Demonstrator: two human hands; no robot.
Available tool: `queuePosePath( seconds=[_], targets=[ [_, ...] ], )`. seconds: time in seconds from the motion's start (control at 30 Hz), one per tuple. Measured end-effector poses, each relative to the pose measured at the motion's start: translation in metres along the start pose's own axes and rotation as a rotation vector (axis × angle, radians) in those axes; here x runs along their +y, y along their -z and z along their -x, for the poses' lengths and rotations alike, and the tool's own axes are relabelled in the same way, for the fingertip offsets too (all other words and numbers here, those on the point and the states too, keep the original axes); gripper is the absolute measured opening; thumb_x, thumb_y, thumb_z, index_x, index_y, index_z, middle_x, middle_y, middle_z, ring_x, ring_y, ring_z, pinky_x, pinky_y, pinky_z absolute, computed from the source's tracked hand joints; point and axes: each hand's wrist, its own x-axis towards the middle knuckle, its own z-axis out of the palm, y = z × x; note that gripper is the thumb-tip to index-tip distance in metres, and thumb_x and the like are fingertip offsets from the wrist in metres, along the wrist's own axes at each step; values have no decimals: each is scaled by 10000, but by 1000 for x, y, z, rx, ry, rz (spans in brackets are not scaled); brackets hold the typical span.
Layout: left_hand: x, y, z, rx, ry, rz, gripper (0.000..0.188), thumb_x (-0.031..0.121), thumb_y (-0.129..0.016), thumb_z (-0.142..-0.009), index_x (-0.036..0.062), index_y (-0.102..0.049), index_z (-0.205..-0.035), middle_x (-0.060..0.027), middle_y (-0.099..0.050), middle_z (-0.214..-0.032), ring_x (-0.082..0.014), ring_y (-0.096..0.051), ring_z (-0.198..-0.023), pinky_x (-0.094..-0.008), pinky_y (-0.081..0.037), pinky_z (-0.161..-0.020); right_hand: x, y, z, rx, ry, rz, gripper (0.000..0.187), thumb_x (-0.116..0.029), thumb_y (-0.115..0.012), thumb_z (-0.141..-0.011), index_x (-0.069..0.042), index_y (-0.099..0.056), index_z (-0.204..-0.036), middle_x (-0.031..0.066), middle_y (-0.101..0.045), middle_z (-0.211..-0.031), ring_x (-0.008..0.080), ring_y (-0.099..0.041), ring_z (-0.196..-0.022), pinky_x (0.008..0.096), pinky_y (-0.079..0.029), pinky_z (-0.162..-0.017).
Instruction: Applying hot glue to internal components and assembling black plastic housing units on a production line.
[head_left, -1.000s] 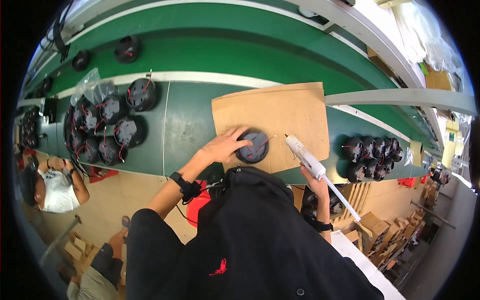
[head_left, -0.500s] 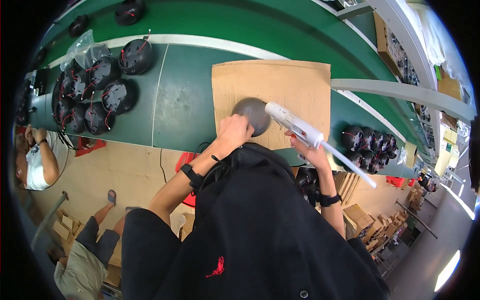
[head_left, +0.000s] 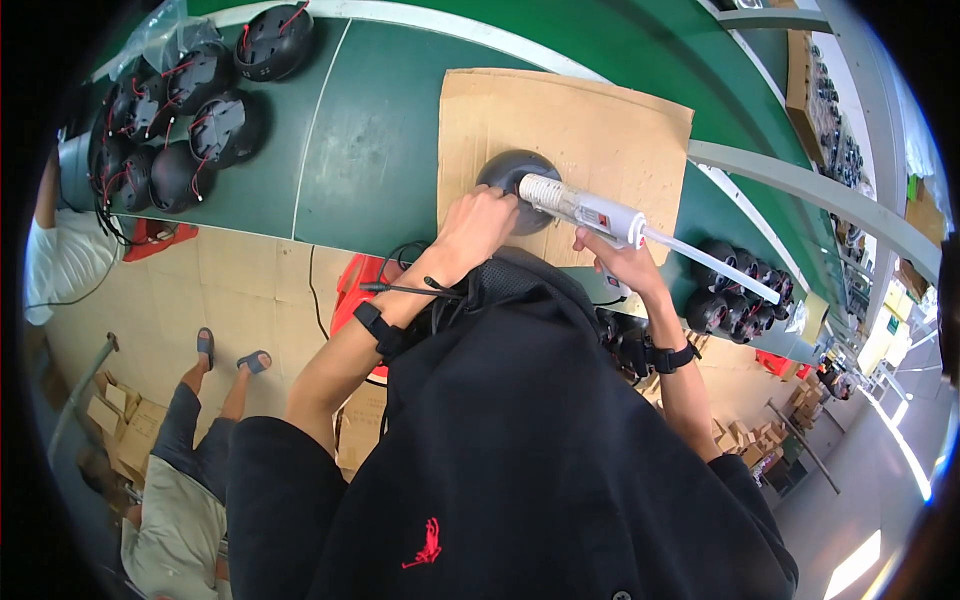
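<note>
You're apparently gluing: right hand [head_left: 622, 262] gripping glue gun [head_left: 590, 212], left hand [head_left: 487, 226] holding black housing [head_left: 505, 167] near table's [head_left: 370, 185] front edge; likely needing steady aim next.

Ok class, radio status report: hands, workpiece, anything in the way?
Left hand on dark round housing; right hand gripping white glue gun; gun partly hiding housing.

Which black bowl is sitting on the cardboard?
The black bowl touched by the left hand, with the white glue gun reaching over it. The left bunch of bowls and right bunch sit off the cardboard.
</note>
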Motion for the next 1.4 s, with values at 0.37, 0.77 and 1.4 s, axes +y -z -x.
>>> queuePosePath(
  seconds=[0.37,0.77,1.4],
  targets=[
    [1,1,1,-18,-1,1,135,148,-651,-891,19,-688,-882,-131,-631,-839,-336,-641,-870,-452,-542,-739,3,-5,2,35,-16,54,265,-224,-666,-961,-25,-657,-1136,10,-662,-764,60,-530,-553,243,-445,-477],
    [1,0,1,12,-2,22,135,144,-651,-887,15,-690,-876,-130,-626,-841,-334,-632,-871,-452,-538,-747,12,-10,5,67,38,80,230,-223,-677,-956,-32,-659,-1084,-4,-638,-722,55,-507,-512,239,-414,-449],
    [0,0,2,-2,3,25,133,150,-653,-886,25,-695,-891,-127,-626,-844,-333,-633,-889,-448,-535,-759,12,-16,6,138,110,87,242,-275,-685,-955,-34,-661,-965,-6,-615,-677,61,-502,-492,244,-393,-439]
  ],
)
